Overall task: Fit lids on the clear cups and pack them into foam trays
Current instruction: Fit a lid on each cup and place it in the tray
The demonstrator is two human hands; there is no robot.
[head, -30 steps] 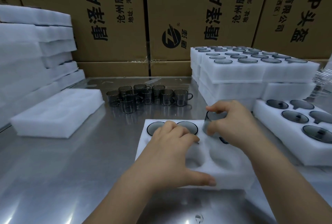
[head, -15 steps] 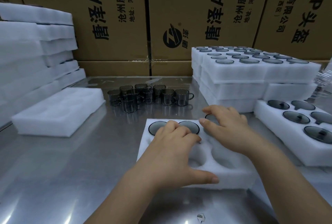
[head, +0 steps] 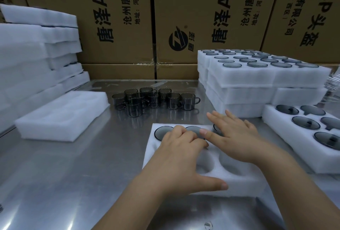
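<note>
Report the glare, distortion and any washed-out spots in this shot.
Head view: glare streaks the steel table at the lower left, and its surface mirrors the cups. Head view: the wide-angle bend slants the edges of the cardboard boxes towards the frame's sides. Head view: the foam stack on the left washes out to almost featureless white.

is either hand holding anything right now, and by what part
Nothing is gripped. The left hand rests on the foam tray; the right hand lies flat over a cup in it.
</note>
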